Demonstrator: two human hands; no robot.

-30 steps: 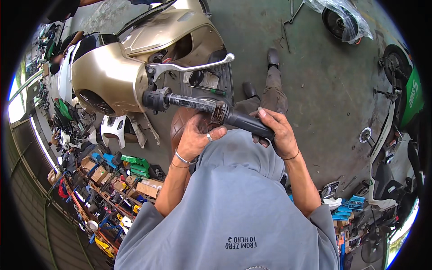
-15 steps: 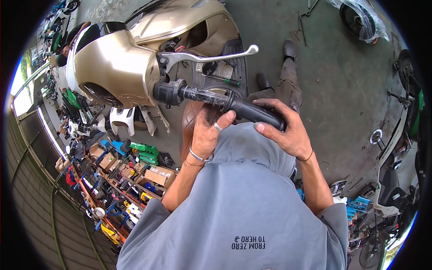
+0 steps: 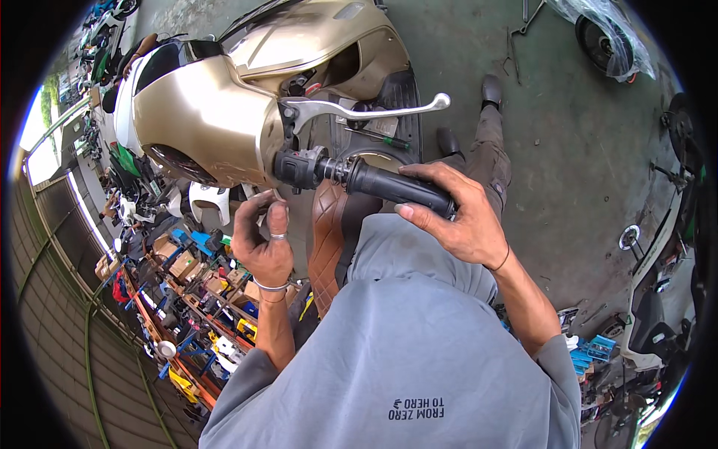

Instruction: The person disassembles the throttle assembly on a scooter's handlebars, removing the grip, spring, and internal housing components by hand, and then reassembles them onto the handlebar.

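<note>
My right hand [image 3: 471, 217] is closed round the outer end of a black rubber handlebar grip [image 3: 400, 187], thumb on the near side and fingers over the far side. The grip sits on the scooter's handlebar, and a short stretch of bare bar [image 3: 334, 170] shows between it and the black switch housing [image 3: 298, 168]. My left hand [image 3: 262, 236] is off the bar, left of and nearer than the housing. Its fingers are loosely curled with a gap to the thumb, and nothing shows in them. A silver brake lever [image 3: 366, 112] reaches out beyond the grip.
The gold scooter front [image 3: 202, 112] stands at the left, above its brown quilted seat [image 3: 325, 254]. On its footboard lies a green-handled screwdriver [image 3: 395, 141]. Cluttered shelves [image 3: 202, 299] fill the lower left. A plastic-wrapped wheel [image 3: 598, 37] rests at the far right.
My left hand has let go of the bar and drawn back to the left. The grip, with my right hand on it, has slid inward, so less bare bar shows.
</note>
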